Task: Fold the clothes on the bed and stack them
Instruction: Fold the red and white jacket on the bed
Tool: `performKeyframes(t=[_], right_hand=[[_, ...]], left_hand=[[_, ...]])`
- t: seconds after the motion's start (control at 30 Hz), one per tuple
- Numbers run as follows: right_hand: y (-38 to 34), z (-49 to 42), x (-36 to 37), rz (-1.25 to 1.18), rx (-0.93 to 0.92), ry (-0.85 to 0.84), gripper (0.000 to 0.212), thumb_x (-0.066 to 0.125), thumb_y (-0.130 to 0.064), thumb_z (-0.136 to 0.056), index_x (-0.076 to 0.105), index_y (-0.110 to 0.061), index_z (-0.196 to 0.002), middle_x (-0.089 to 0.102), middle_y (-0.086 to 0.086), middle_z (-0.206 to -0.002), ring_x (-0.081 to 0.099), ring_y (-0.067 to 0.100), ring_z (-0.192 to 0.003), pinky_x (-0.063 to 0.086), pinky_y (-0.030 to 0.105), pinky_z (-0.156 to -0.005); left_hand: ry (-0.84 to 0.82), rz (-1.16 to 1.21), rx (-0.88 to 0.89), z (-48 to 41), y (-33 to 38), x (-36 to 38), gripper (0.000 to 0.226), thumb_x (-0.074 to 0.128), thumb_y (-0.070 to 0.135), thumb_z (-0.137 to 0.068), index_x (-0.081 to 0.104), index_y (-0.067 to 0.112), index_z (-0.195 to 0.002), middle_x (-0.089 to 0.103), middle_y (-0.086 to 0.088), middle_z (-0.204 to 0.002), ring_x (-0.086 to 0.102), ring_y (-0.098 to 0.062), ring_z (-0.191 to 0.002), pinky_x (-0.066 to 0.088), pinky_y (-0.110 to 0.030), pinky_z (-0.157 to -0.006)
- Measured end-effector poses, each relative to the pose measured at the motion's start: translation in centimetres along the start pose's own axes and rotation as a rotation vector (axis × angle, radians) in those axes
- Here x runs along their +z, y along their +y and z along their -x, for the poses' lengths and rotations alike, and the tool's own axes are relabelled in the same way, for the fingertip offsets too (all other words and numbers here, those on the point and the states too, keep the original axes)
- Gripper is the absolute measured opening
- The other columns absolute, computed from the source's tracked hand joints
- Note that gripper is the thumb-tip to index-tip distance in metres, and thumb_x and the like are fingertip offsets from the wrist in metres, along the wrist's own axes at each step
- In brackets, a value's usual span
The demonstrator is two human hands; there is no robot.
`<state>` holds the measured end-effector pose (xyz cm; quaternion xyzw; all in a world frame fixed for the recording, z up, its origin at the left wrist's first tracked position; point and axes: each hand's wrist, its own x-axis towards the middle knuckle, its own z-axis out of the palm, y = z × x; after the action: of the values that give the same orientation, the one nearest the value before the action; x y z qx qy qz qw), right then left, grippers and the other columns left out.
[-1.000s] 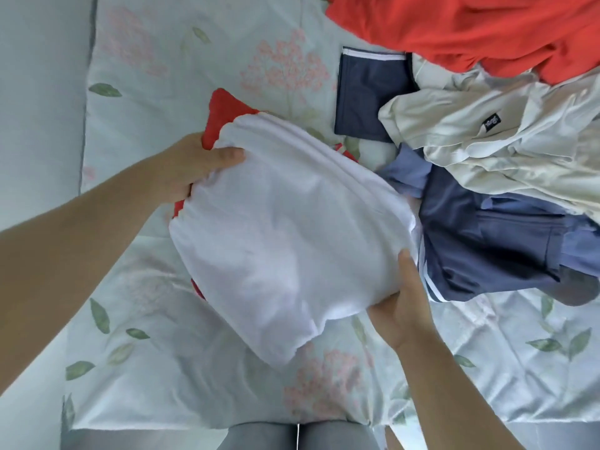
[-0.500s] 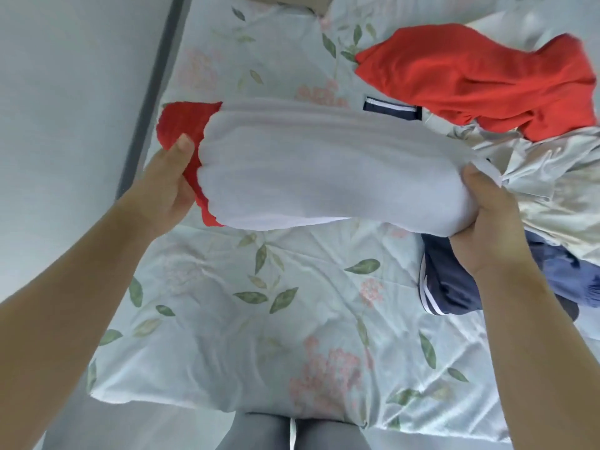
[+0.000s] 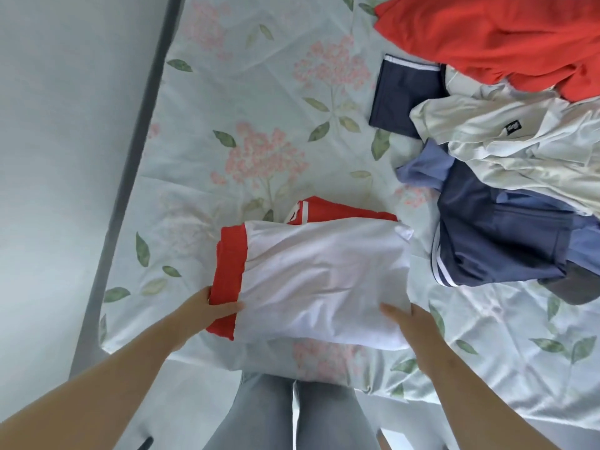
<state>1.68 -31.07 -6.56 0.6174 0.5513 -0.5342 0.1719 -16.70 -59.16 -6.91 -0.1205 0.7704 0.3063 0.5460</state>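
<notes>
Here, from the head view, a folded white shirt (image 3: pixel 324 280) lies on a folded red garment (image 3: pixel 230 264) near the front edge of the bed (image 3: pixel 259 108). The left hand (image 3: pixel 201 315) grips the red garment at its near corner. The right hand (image 3: pixel 410 323) grips the white shirt, thumb on top. To the right sits an unfolded heap: a red top (image 3: pixel 487 37), a cream shirt (image 3: pixel 519 138) and navy shorts (image 3: pixel 496 235).

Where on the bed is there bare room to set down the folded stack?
Bare sheet lies beyond the folded stack, between the grey bed edge and the folded navy piece. A smaller patch lies on the near side of the navy shorts. The far right is crowded with unfolded clothes.
</notes>
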Motion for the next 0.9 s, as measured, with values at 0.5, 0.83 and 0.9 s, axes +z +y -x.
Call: performKeyframes(t=[0.5, 0.83, 0.9], right_hand=[[-4.3, -6.5, 0.4, -0.055, -0.119, 0.178, 0.034, 0.046, -0.037, -0.096, 0.054, -0.005, -0.102, 0.047, 0.005, -0.080, 0.045, 0.025, -0.074, 0.037, 0.030, -0.064], [-3.0, -6.8, 2.3, -0.124, -0.016, 0.024, 0.044, 0.063, -0.042, -0.086, 0.051, -0.009, -0.113, 0.059, 0.002, -0.098, 0.056, 0.023, -0.091, 0.040, 0.032, -0.081], [-3.3, -6.3, 1.9, -0.143, -0.053, 0.015, 0.030, 0.061, -0.039, -0.089, 0.053, -0.014, -0.103, 0.058, -0.003, -0.088, 0.055, 0.017, -0.081, 0.038, 0.031, -0.079]], left_hand=[[0.541, 0.010, -0.001, -5.7, 3.8, 1.0, 0.043, 0.038, 0.047, -0.096, 0.059, 0.011, -0.106, 0.061, -0.014, -0.105, 0.056, -0.036, -0.099, 0.046, -0.049, -0.091], [0.332, 0.175, -0.068, -6.2, 4.7, 1.5, 0.049, 0.062, 0.050, -0.084, 0.058, 0.014, -0.117, 0.064, -0.002, -0.097, 0.059, -0.022, -0.087, 0.045, -0.035, -0.081], [0.325, 0.164, -0.008, -5.8, 5.3, 1.1, 0.035, 0.058, 0.047, -0.088, 0.062, 0.017, -0.104, 0.063, 0.002, -0.085, 0.059, -0.018, -0.078, 0.045, -0.032, -0.074]])
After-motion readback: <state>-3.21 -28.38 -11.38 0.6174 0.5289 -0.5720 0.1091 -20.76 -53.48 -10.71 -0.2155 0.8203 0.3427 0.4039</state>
